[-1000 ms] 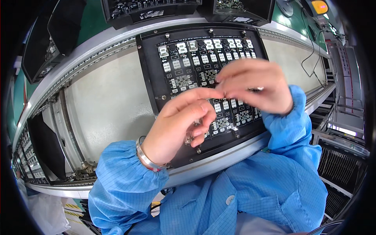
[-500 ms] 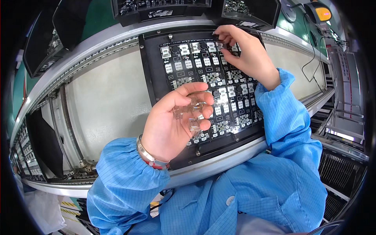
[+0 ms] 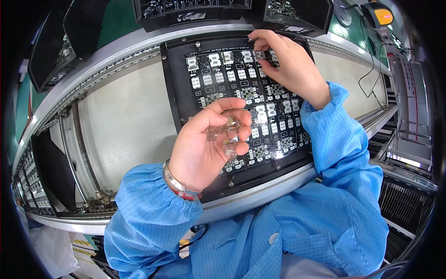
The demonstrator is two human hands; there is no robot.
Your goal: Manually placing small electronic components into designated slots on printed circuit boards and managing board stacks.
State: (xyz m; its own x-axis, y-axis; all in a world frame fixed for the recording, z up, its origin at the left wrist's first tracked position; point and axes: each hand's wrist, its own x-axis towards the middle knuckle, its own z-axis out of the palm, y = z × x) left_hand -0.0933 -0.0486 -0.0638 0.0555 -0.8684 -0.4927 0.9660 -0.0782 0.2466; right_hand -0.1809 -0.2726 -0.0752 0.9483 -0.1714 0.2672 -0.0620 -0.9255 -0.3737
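**Board part filled, chips still in hand**

At the left, the belt [image 3: 125,121] beside the black tray [image 3: 179,100] lies bare. The left hand [image 3: 204,144] is held palm-up over the near left of the tray, fingers curled half closed round a few small clear chips [image 3: 225,135], pinched between thumb and fingertips. Further right, the tray carries rows of small white and patterned parts [image 3: 260,100]; many pockets look filled, while some dark pockets near the top left seem empty, so by my reading the loading is partway through. The right hand [image 3: 288,60] reaches to the far edge of the tray, fingertips pressed together on a spot there; whether they grip a chip I cannot tell.
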